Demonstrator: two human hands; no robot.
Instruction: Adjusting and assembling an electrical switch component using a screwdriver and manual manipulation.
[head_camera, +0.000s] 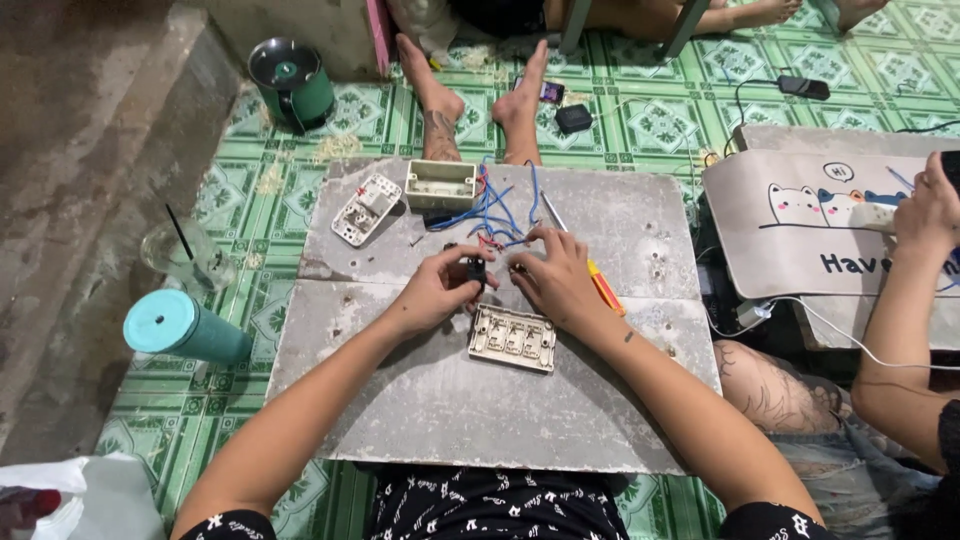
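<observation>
Nearest, the beige switch plate (512, 338) lies loose on the bench (420, 400). Left hand (437, 287) pinches a small black switch module (476, 270); right hand (553, 272) fingers its wires (492, 212), still unattached.

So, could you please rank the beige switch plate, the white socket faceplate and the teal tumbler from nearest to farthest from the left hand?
1. Beige switch plate, just right of the left hand.
2. White socket faceplate, beyond, upper left.
3. Teal tumbler, far left, on the floor.
</observation>
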